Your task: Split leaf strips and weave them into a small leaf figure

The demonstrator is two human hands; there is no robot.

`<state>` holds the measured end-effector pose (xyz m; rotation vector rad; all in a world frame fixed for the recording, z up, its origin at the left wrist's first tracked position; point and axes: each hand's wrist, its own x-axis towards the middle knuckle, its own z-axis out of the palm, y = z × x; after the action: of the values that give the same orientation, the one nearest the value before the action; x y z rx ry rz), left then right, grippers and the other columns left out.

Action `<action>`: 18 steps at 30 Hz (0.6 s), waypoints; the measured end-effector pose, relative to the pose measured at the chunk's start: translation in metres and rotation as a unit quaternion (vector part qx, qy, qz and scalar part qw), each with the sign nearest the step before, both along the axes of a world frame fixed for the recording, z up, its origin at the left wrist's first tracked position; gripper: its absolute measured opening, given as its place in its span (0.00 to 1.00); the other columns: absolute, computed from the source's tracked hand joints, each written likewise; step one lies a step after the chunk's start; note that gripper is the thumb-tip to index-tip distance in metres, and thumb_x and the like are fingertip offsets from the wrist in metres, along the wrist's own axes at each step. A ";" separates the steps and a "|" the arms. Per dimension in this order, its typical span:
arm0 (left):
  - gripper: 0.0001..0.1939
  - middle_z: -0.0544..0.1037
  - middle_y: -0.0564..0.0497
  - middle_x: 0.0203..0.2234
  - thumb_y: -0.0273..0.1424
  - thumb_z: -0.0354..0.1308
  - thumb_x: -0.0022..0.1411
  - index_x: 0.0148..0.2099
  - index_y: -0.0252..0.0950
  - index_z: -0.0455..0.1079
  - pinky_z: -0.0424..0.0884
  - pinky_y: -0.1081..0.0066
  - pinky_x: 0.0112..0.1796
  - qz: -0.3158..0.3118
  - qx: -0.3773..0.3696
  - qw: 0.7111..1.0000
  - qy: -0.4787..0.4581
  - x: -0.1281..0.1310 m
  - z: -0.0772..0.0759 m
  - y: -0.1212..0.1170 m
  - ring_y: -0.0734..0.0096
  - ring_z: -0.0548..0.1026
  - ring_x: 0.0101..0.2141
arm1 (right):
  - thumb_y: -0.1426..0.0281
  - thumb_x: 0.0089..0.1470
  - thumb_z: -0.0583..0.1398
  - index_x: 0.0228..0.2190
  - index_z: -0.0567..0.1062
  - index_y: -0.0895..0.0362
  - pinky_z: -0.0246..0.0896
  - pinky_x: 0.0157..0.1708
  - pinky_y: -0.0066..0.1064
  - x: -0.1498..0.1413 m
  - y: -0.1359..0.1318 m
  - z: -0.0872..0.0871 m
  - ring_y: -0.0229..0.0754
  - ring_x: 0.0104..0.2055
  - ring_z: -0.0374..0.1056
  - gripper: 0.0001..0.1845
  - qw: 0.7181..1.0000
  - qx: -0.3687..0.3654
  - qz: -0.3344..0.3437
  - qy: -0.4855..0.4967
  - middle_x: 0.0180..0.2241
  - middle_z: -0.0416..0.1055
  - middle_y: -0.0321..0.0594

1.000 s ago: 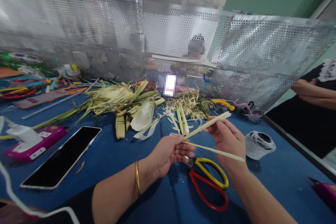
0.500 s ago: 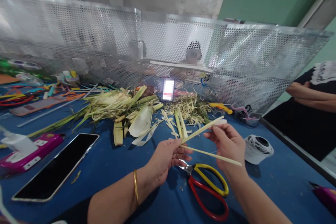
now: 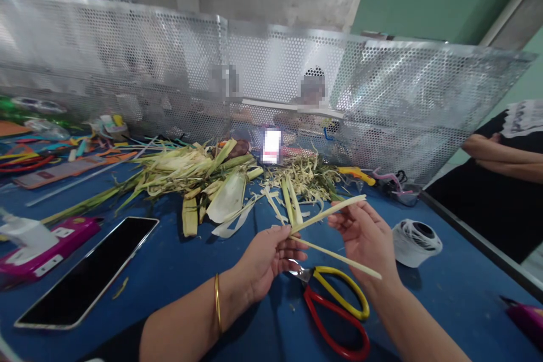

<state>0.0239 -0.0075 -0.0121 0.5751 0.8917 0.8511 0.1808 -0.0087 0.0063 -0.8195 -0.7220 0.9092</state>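
Observation:
Pale, yellowish-green plant strips [image 3: 323,216] spread in a narrow V from the fingertips of my left hand [image 3: 271,260], which pinches them where they meet. My right hand [image 3: 367,237] has its thumb and fingers closed around the upper strip near its far end. The lower strip [image 3: 343,259] reaches past the right palm with its end free. Below the hands lie scissors [image 3: 316,288] with one yellow and one red handle, their blades partly behind my left fingers. More cut stalk pieces [image 3: 292,201] lie just beyond the left hand.
A heap of stalks and husks [image 3: 182,172] and a pile of shavings [image 3: 307,172] lie at the back, before a perforated metal screen [image 3: 271,68]. A phone [image 3: 91,271] and a magenta power strip [image 3: 46,249] are left, white twine [image 3: 418,243] right. A person with folded arms [image 3: 496,153] stands right.
My right hand has shifted slightly down and left, with its hold on the upper strip changed. The lower strip's free end has dropped a little. My left hand keeps its pinch.

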 end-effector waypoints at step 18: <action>0.08 0.79 0.45 0.27 0.29 0.60 0.59 0.32 0.27 0.74 0.70 0.80 0.21 0.017 0.046 0.999 0.010 -0.002 -0.002 -0.001 0.78 0.74 0.21 | 0.70 0.37 0.66 0.22 0.73 0.59 0.67 0.20 0.23 0.009 0.008 -0.011 0.34 0.20 0.69 0.08 0.997 -0.061 -0.005 0.055 0.19 0.71 0.32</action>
<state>0.0222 -0.0080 -0.0142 0.6514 0.8860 0.9231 0.1895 -0.0008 -0.0043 -0.8718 -0.5701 0.9891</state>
